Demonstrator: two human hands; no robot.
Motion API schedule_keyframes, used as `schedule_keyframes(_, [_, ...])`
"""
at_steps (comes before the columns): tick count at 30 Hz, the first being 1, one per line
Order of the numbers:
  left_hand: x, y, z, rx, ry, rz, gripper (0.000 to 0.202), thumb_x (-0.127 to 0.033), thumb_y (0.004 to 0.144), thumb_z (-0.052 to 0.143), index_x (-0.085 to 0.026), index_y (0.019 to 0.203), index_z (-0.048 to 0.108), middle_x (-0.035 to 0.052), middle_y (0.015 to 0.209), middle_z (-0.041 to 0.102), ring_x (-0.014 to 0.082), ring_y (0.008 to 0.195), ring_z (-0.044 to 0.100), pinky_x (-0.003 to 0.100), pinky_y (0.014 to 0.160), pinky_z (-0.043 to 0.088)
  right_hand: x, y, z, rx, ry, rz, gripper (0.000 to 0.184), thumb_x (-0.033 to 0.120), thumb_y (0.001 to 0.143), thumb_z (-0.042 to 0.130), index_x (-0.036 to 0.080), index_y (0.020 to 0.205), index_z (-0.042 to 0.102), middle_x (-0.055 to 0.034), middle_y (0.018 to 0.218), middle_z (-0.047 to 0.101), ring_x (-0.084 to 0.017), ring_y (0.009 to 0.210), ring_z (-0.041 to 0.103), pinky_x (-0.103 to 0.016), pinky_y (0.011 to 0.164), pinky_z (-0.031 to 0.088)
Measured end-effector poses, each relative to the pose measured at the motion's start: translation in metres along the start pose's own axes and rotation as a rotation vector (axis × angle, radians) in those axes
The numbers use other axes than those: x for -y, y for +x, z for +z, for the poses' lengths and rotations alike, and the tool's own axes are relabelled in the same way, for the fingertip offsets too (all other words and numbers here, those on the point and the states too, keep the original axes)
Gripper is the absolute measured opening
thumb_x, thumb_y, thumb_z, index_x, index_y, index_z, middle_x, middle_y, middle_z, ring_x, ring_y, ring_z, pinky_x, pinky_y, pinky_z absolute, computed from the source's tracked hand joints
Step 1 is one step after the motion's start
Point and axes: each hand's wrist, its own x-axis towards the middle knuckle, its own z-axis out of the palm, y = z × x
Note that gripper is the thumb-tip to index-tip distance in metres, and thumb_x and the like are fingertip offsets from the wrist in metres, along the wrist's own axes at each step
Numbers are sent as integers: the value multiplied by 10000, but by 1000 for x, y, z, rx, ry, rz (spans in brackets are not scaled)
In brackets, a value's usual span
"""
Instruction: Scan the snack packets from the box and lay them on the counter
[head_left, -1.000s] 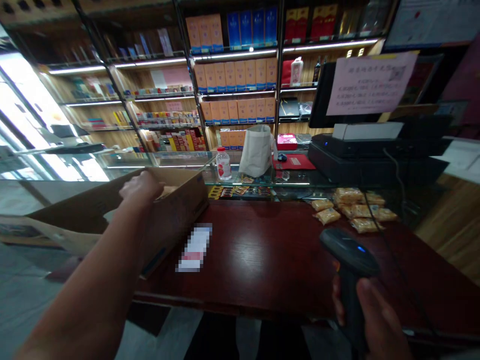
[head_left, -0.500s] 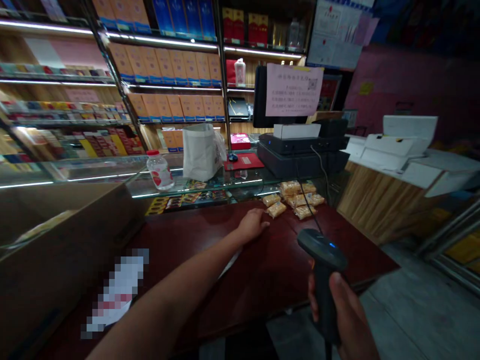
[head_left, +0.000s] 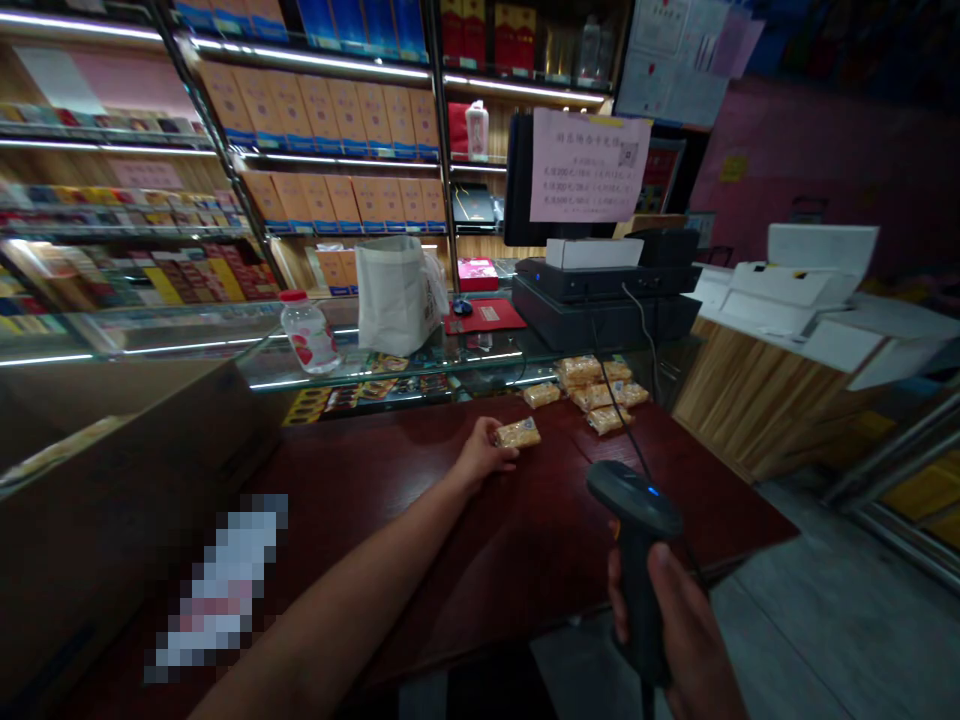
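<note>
Out over the dark red table [head_left: 420, 520], my left hand [head_left: 484, 450] grips the left end of a small clear-wrapped snack bar [head_left: 519, 434] between thumb and fingers. Beyond it lies a loose pile of similar wrapped snack bars [head_left: 600, 393], with one single bar [head_left: 541, 394] a little to the pile's left. My right hand [head_left: 686, 620] is closed around the handle of a black barcode scanner [head_left: 636, 505]. A blue light glows on top of the scanner, and its head points forward and left. A cable runs from the counter across the pile.
A cardboard box [head_left: 112, 450] stands at the left, beside a blurred-out pale item [head_left: 225, 580]. Behind the table, a glass counter holds a red-capped bottle [head_left: 307, 335], a white bag [head_left: 394, 300], and a black cash drawer [head_left: 604, 315] under a monitor [head_left: 519, 180]. A printer [head_left: 780, 295] stands right.
My left hand has taken hold of one snack bar beside the pile and drawn it left, towards me. The scanner in my right hand has shifted slightly left in view.
</note>
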Motion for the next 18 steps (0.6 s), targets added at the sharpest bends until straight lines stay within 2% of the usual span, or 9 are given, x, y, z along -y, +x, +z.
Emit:
schedule_keyframes(3, [11, -27, -31, 55, -289, -124, 602, -255, 666, 902, -228, 1048, 437, 23, 978, 638, 171, 756, 709, 341, 683, 607, -3, 0, 7, 47, -9, 9, 616, 669, 816, 735, 142, 1133, 696, -26, 748, 697, -95, 470, 550, -190, 402, 445])
schedule_keyframes(6, [17, -52, -59, 33, -540, -200, 634, -299, 619, 940, -226, 1047, 477, 26, 962, 661, 138, 680, 688, 270, 597, 587, -6, -4, 12, 100, -44, 22, 595, 673, 834, 713, 149, 1116, 692, -14, 737, 681, -96, 474, 535, -192, 402, 434])
schedule_keyframes(9, [16, -76, -80, -58, -569, -131, 664, -333, 576, 960, -215, 1076, 539, 32, 944, 685, 140, 668, 682, 242, 550, 572, -10, -9, 17, 158, -97, 62, 599, 688, 864, 665, 159, 1143, 683, -21, 768, 683, -109, 507, 548, -209, 431, 451])
schedule_keyframes(14, [11, -105, -99, -223, -551, 2, 611, -358, 526, 970, -137, 1000, 655, 79, 955, 740, 162, 775, 698, 233, 621, 583, -11, -23, 31, 191, -152, 70, 647, 722, 870, 621, 171, 1205, 674, -17, 728, 677, -124, 485, 531, -224, 419, 421])
schedule_keyframes(16, [11, -110, -103, -272, -575, 36, 596, -377, 522, 966, -126, 989, 695, 95, 995, 756, 170, 803, 702, 238, 641, 583, -10, -30, 39, 235, -208, 54, 621, 726, 891, 581, 155, 1102, 705, -14, 648, 655, -124, 472, 521, -220, 432, 413])
schedule_keyframes(18, [13, -113, -105, -307, -604, 58, 607, -384, 508, 967, -125, 1001, 725, 101, 1019, 766, 181, 817, 706, 250, 649, 582, -9, -36, 46, 256, -276, 25, 605, 739, 895, 558, 155, 925, 715, -7, 578, 618, -123, 475, 520, -218, 457, 422])
